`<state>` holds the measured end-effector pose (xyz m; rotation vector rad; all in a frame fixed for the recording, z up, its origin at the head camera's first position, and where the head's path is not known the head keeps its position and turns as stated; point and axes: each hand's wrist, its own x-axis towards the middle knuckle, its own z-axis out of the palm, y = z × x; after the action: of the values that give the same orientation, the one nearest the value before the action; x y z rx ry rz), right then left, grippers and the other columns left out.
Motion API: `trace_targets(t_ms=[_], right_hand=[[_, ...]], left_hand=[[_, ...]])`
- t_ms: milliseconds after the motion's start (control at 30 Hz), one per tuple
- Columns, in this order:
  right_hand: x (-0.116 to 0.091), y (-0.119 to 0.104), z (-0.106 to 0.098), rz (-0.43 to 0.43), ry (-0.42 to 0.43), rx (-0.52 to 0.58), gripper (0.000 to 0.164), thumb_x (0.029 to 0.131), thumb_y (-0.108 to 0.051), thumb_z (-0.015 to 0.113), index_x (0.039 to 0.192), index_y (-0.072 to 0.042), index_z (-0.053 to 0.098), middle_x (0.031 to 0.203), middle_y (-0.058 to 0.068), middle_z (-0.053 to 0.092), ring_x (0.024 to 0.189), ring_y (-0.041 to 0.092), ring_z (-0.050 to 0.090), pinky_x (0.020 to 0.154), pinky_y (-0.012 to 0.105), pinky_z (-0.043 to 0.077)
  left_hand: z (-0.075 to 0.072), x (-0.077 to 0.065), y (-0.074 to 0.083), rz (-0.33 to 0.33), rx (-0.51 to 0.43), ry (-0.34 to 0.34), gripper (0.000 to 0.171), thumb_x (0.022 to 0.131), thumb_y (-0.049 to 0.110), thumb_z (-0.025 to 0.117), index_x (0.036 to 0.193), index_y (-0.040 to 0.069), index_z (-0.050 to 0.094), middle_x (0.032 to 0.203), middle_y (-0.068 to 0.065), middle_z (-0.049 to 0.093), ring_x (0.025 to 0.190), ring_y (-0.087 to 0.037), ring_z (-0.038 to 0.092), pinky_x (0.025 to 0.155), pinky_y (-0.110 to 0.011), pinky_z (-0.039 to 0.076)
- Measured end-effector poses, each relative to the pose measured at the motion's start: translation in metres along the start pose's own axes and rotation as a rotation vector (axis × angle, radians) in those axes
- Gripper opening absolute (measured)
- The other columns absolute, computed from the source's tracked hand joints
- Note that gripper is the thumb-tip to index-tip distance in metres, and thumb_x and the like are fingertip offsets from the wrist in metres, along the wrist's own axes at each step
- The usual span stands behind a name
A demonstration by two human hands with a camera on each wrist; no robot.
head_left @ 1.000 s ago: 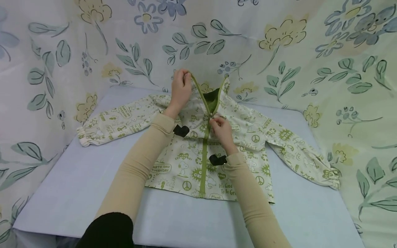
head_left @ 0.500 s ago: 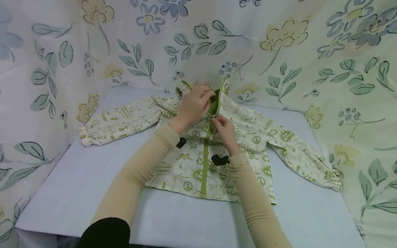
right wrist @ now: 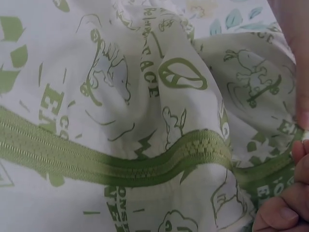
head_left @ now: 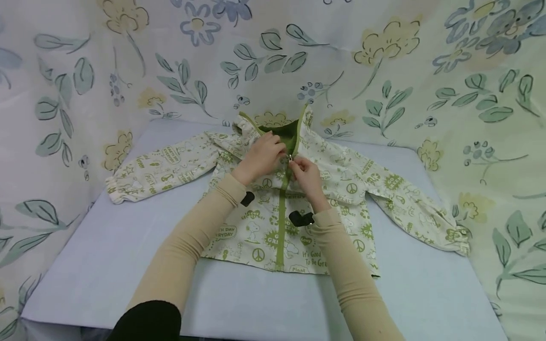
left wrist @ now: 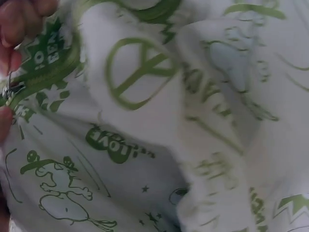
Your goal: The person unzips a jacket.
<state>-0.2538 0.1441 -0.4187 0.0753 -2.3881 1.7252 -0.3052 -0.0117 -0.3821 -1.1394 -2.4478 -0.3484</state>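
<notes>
A child's zip-up jacket (head_left: 253,222), cream with green print, lies front up with both sleeves spread. Its green zipper (right wrist: 140,171) is closed from the hem up to the upper chest, and above that the collar stands apart in a V. My right hand (head_left: 308,177) pinches the small metal zipper pull (head_left: 290,158) at the bottom of this V. Just left of it, my left hand (head_left: 263,155) has its fingers curled at the jacket's front edge, close to the slider (left wrist: 15,89). The left fingertips are partly hidden in the head view.
A white-covered table (head_left: 239,303) bears the jacket. Behind and at both sides hangs a floral curtain (head_left: 273,61). The jacket's sleeves reach toward the table's left and right edges.
My left hand has let go of the collar's upper left edge and come down beside the zipper pull. That collar side has sunk outward. The right hand stays at the pull.
</notes>
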Motion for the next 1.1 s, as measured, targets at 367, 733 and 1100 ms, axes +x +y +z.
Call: trace_targets(t_ms=[367,733,1100], right_hand=[[-0.003,-0.003,0.008,-0.017,-0.009,0.064,0.028,0.086,-0.025,0.055,0.086,0.003,0.060,0.053,0.006,0.045,0.040,0.014,0.033,0.035,0.026,0.025],[-0.008,-0.002,0.009,-0.037,-0.014,0.120,0.028,0.087,-0.022,0.054,0.089,0.005,0.060,0.056,0.014,0.046,0.040,0.014,0.032,0.035,0.027,0.025],[-0.013,0.010,0.011,0.000,0.037,0.091,0.022,0.085,-0.023,0.055,0.084,-0.001,0.062,0.052,0.007,0.046,0.040,0.015,0.036,0.036,0.025,0.028]], left_hand=[[-0.020,0.001,-0.008,-0.037,-0.114,-0.064,0.011,0.087,0.020,0.053,0.086,0.012,0.061,0.085,-0.002,0.049,0.081,-0.018,0.043,0.082,-0.031,0.033],[-0.019,0.002,-0.010,-0.037,-0.148,-0.090,0.013,0.088,0.024,0.052,0.086,0.013,0.060,0.086,0.000,0.048,0.082,-0.015,0.042,0.079,-0.029,0.034],[-0.030,0.002,-0.014,-0.082,-0.206,-0.047,0.013,0.088,0.021,0.051,0.088,0.010,0.058,0.087,-0.003,0.048,0.077,-0.017,0.042,0.068,-0.028,0.035]])
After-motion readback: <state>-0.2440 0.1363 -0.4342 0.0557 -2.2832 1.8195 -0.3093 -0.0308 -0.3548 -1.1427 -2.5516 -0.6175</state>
